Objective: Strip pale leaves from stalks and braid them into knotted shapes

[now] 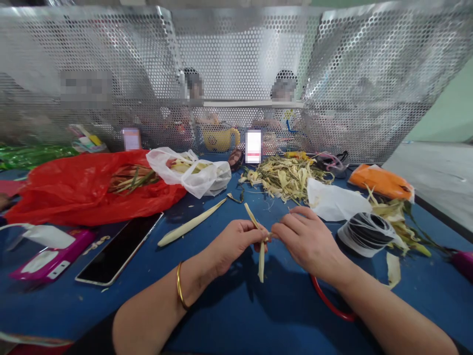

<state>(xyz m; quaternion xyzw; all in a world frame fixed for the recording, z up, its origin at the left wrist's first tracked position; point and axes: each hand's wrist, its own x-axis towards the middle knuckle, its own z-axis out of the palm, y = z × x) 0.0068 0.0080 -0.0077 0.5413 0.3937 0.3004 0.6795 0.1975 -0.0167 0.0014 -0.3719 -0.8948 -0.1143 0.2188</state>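
Pale, narrow corn husk strips (261, 264) are pinched between the thumb and fingers of my left hand (234, 241); one end points up and another hangs down. Close beside it, my right hand (306, 236) has its fingertips closed at the same spot, on a thin end of the husk. The exact grip there is partly hidden by the fingers. Left of my hands, a longer rolled husk piece (192, 224) lies on the blue table (229, 315). A red curved loop (330, 301) shows under my right forearm.
Dried husks (286, 175) are heaped at the back. Left are a red plastic bag (74, 182), a white bag (218, 180), a black phone (120, 251) and a purple power strip (55, 266). A wrapped black spool (365, 234) stands right. Perforated metal screens (240, 59) rise behind, with people beyond.
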